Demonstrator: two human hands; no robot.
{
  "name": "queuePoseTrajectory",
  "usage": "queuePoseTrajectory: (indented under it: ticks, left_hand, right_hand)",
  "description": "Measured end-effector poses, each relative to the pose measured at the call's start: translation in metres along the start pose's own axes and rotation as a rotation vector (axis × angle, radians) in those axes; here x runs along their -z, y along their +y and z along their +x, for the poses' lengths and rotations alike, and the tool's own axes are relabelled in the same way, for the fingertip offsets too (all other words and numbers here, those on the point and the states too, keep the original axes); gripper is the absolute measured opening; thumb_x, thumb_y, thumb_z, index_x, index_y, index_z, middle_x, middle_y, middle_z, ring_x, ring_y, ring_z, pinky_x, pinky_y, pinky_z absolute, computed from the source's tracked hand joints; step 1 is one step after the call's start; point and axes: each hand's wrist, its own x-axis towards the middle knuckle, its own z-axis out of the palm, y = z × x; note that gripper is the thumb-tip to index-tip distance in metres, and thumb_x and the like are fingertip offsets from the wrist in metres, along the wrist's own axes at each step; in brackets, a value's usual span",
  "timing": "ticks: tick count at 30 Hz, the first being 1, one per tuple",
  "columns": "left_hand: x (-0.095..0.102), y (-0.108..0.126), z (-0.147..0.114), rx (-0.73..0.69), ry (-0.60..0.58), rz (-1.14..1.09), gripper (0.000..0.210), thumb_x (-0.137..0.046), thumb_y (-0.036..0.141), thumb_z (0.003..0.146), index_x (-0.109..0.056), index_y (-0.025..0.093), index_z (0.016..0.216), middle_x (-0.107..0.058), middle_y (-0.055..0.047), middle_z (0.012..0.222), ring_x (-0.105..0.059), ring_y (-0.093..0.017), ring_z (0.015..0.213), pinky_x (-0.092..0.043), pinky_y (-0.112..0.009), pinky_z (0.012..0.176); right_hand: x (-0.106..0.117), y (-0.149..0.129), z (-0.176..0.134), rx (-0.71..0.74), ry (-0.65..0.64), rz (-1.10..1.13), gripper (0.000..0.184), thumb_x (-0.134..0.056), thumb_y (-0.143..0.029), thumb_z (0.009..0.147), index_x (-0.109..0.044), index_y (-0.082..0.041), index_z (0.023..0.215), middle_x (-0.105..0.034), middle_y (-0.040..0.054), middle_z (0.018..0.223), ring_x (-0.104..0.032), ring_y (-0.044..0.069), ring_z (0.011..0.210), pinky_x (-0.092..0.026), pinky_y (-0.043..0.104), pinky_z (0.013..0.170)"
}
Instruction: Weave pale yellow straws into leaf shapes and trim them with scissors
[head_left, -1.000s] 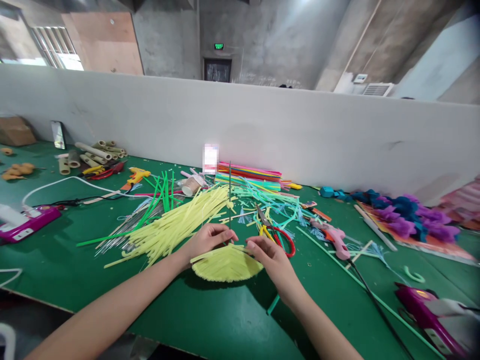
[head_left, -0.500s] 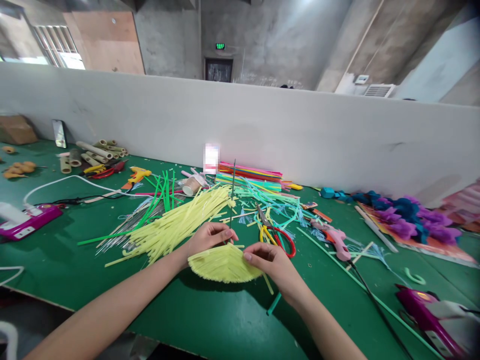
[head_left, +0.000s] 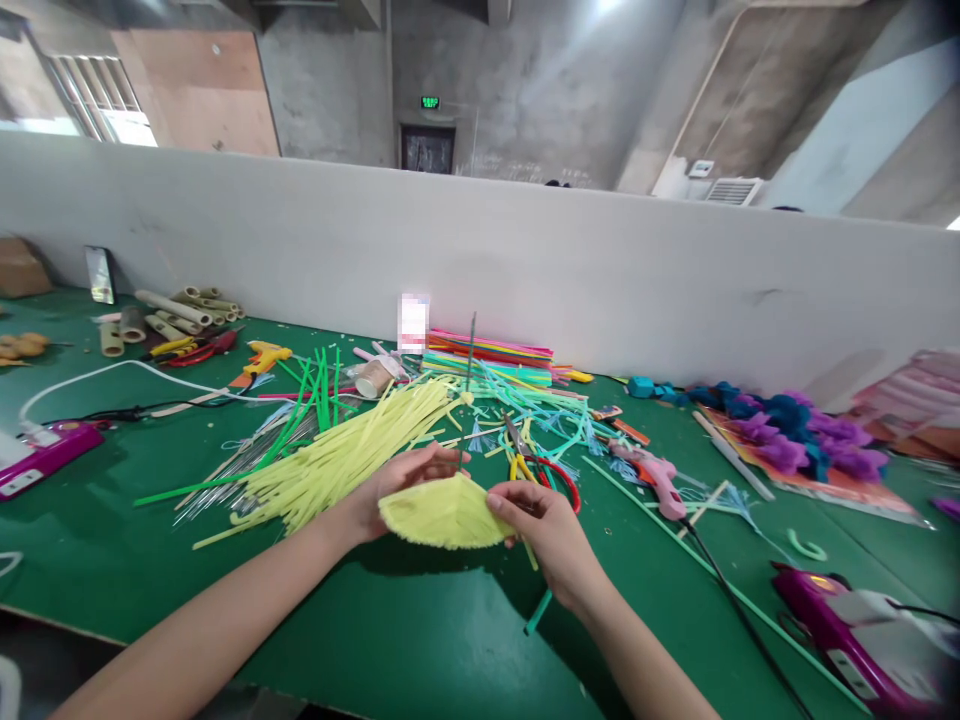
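A yellow leaf-shaped piece of fuzzy pipe cleaners [head_left: 446, 512] is held up over the table, its strands slanting from a middle ridge. My right hand [head_left: 536, 520] pinches its right edge between thumb and fingers. Behind its left side is my left hand [head_left: 401, 485], fingers curved around the back and partly hidden by the piece. A thin dark green stem [head_left: 471, 350] rises from behind the piece, near my left fingertips. Just beyond my right hand lie scissors with red and yellow handles [head_left: 559, 480]. Loose yellow pipe cleaners [head_left: 345, 455] are heaped beyond my left forearm.
Green pipe cleaners [head_left: 319, 395], a yellow glue gun [head_left: 266, 358] and bamboo pieces [head_left: 176, 312] lie at left. At right are a pink glue gun [head_left: 660, 480], purple flowers [head_left: 817, 440] and a power strip [head_left: 840, 640]. A white partition [head_left: 300, 250] stands behind the table.
The yellow piece has tilted, with its middle ridge now peaking at the top edge. My left fingers have loosened from a pinch near the stem and stretched behind the piece. The view has shifted slightly.
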Motion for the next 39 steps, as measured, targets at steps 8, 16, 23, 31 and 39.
queuePoseTrajectory:
  ticks: [8, 16, 23, 31, 39]
  left_hand:
    - [-0.007, -0.011, -0.006, -0.075, -0.094, 0.12, 0.055, -0.074, 0.005, 0.059, -0.066, 0.019, 0.112, -0.067, -0.008, 0.117, -0.059, -0.025, 0.11, -0.043, -0.038, 0.098]
    - [-0.027, -0.027, -0.005, -0.267, 0.26, 0.213, 0.031, -0.072, 0.036, 0.073, -0.07, 0.018, 0.099, -0.069, -0.006, 0.111, -0.062, -0.023, 0.103, -0.047, -0.036, 0.095]
    - [-0.027, -0.022, -0.007, -0.327, 0.347, 0.183, 0.033, -0.078, 0.034, 0.067, -0.069, 0.015, 0.093, -0.072, -0.005, 0.095, -0.066, -0.022, 0.085, -0.053, -0.035, 0.08]
    - [-0.035, -0.025, -0.01, -0.327, 0.29, 0.215, 0.029, -0.077, 0.032, 0.067, -0.072, 0.019, 0.093, -0.074, -0.003, 0.095, -0.067, -0.022, 0.09, -0.052, -0.032, 0.084]
    - [-0.036, -0.022, -0.011, -0.375, 0.346, 0.21, 0.032, -0.079, 0.033, 0.065, -0.069, 0.017, 0.09, -0.073, -0.003, 0.09, -0.068, -0.022, 0.084, -0.054, -0.034, 0.078]
  right_hand:
    - [0.004, -0.003, 0.003, 0.09, 0.197, 0.143, 0.034, -0.079, -0.045, 0.063, -0.072, -0.018, 0.081, -0.066, 0.0029, 0.075, -0.057, 0.015, 0.066, -0.047, 0.024, 0.053]
    - [-0.01, 0.003, 0.001, 0.096, 0.052, 0.171, 0.03, -0.077, -0.043, 0.068, -0.069, -0.018, 0.083, -0.064, 0.0021, 0.077, -0.059, 0.016, 0.071, -0.052, 0.027, 0.062]
    - [-0.018, 0.003, -0.002, 0.077, 0.006, 0.141, 0.026, -0.076, -0.041, 0.07, -0.068, -0.018, 0.08, -0.062, -0.0003, 0.072, -0.056, 0.013, 0.066, -0.05, 0.025, 0.06]
    - [-0.018, 0.008, 0.001, 0.168, 0.037, 0.132, 0.021, -0.076, -0.036, 0.072, -0.07, -0.019, 0.081, -0.065, -0.0004, 0.073, -0.055, 0.011, 0.065, -0.046, 0.021, 0.06]
    - [-0.017, 0.006, -0.001, 0.161, 0.027, 0.123, 0.021, -0.075, -0.036, 0.074, -0.072, -0.018, 0.084, -0.065, -0.0001, 0.071, -0.055, 0.01, 0.062, -0.044, 0.022, 0.061]
